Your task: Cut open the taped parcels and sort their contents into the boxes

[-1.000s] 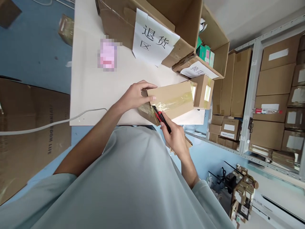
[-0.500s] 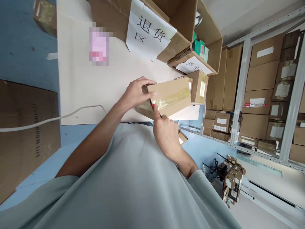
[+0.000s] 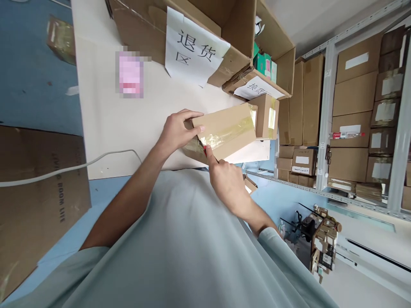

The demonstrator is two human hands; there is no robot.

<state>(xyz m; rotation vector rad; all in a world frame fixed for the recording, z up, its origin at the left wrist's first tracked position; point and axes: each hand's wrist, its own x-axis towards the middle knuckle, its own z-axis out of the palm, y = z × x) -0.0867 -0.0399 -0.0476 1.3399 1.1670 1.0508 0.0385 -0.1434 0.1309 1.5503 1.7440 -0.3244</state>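
A taped cardboard box [image 3: 227, 130] lies tilted on the white table, a strip of shiny clear tape running along its upper face. My left hand [image 3: 178, 130] grips its left end, thumb on the upper face and fingers over the far edge. In my right hand [image 3: 226, 182] is a slim red and dark box cutter [image 3: 205, 149], mostly hidden by the fingers. Its red front end is at the box's left edge, by the end of the tape, with my index finger stretched along it. The blade cannot be made out.
Behind the box stands a smaller taped carton [image 3: 268, 117]. Large open cartons with paper signs [image 3: 195, 47] line the table's back. A white cable [image 3: 105, 156] crosses the left side near a blurred pink item [image 3: 130, 75]. Shelves of boxes [image 3: 353, 98] stand at right.
The box cutter has slid a little along the box's left edge, toward me, with my right hand. My left hand keeps its hold on the box. The whole view has shifted slightly.
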